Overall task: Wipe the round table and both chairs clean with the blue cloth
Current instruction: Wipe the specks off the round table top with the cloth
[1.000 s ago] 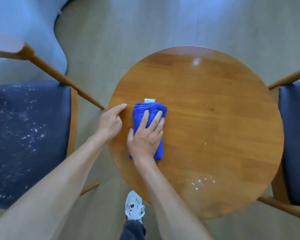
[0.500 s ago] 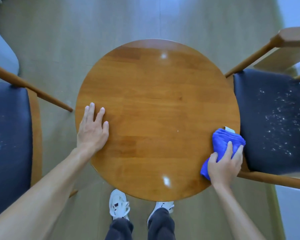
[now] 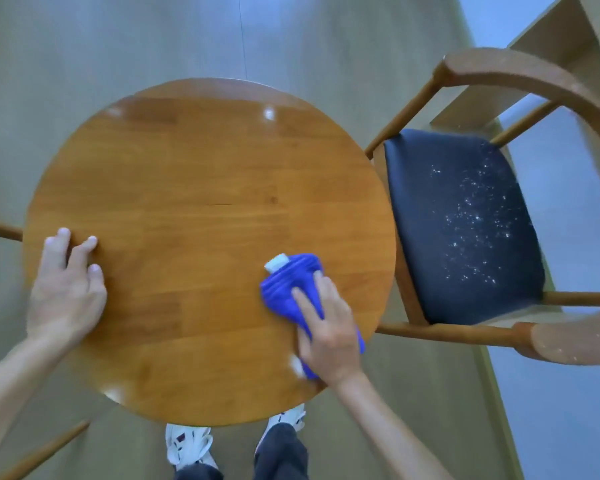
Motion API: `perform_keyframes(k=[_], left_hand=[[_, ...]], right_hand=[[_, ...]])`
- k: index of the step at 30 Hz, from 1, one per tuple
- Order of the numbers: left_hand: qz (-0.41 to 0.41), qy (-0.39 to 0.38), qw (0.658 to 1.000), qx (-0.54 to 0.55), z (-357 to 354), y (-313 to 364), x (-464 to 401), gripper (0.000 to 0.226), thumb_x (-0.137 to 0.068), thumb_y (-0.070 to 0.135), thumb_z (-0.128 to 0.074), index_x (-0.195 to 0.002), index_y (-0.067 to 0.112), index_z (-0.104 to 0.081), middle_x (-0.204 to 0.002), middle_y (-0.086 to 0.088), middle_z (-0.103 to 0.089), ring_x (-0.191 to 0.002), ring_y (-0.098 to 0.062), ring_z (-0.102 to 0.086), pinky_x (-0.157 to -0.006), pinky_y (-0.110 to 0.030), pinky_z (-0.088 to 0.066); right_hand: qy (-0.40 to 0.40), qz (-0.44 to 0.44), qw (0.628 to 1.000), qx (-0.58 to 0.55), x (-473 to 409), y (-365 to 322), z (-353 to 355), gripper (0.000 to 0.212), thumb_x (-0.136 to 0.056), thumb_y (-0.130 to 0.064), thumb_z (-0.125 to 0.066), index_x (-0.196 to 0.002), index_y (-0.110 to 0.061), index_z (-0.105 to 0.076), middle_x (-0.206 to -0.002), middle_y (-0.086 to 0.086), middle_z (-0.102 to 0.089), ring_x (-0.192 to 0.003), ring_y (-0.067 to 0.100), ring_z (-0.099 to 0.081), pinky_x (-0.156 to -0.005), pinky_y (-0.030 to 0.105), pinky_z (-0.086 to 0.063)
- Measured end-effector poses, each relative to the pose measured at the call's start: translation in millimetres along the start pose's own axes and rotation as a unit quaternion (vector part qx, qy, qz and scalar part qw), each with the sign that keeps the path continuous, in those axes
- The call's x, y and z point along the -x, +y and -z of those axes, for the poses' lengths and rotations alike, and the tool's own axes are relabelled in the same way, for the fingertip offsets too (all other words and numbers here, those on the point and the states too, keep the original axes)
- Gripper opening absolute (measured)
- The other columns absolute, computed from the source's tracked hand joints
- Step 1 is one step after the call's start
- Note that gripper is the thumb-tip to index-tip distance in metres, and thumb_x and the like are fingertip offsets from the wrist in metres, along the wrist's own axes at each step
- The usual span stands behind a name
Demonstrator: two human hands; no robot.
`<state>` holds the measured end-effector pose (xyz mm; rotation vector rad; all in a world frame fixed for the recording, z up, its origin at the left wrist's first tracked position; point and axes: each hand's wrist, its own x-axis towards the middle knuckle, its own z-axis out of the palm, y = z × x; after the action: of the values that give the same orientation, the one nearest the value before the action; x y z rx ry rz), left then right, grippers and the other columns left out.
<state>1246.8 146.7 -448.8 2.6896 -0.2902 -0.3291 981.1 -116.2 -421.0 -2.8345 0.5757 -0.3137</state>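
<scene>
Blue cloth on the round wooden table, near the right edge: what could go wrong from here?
1. The folded blue cloth sits under the right hand close to the round wooden table rim, beside the dark chair seat; a sweep outward may push debris onto that seat or the floor.
2. The seat is already speckled white; a soiled cloth could smear it.
3. The left hand presses near the opposite rim; leaning could tip the table.

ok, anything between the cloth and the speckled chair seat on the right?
Nothing visible. The blue cloth lies under the right hand near the round table's right edge, and the dark seat with white specks sits just past that edge, with only the chair's wooden frame between them.
</scene>
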Motion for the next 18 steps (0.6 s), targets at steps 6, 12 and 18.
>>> perform_keyframes(k=[6, 12, 18], left_hand=[[0.04, 0.022, 0.999, -0.024, -2.3, 34.6, 8.0, 0.042, -0.096, 0.004, -0.043, -0.137, -0.003, -0.042, -0.157, -0.021, -0.016, -0.146, -0.037, -0.009, -0.119, -0.046, -0.007], [0.066, 0.004, 0.996, -0.061, 2.5, 47.5, 9.8, 0.046, -0.097, 0.012, -0.044, -0.14, -0.001, -0.037, -0.158, -0.02, -0.012, -0.147, -0.033, -0.005, -0.12, -0.044, -0.005], [-0.022, -0.014, 0.992, -0.121, -6.5, 60.2, 5.7, 0.058, -0.098, 0.032, -0.043, -0.152, 0.018, -0.025, -0.161, -0.01, -0.007, -0.149, -0.029, -0.001, -0.12, -0.045, 0.0]], right_hand=[[0.058, -0.452, 0.89, 0.027, -63.8, 58.6, 9.0, 0.054, -0.09, -0.014, -0.059, -0.141, -0.005, -0.044, -0.151, 0.027, -0.029, -0.134, 0.044, -0.034, -0.097, 0.053, -0.036], [-0.027, -0.006, 0.999, -0.016, -91.2, -118.3, -44.4, 0.057, -0.078, -0.035, -0.062, -0.132, -0.019, -0.057, -0.15, 0.015, -0.038, -0.136, 0.035, -0.04, -0.104, 0.047, -0.039], [-0.087, 0.207, 0.974, -0.002, -28.1, -16.2, -11.6, 0.058, -0.072, -0.026, -0.062, -0.131, -0.024, -0.06, -0.151, 0.014, -0.037, -0.138, 0.037, -0.036, -0.102, 0.053, -0.04]])
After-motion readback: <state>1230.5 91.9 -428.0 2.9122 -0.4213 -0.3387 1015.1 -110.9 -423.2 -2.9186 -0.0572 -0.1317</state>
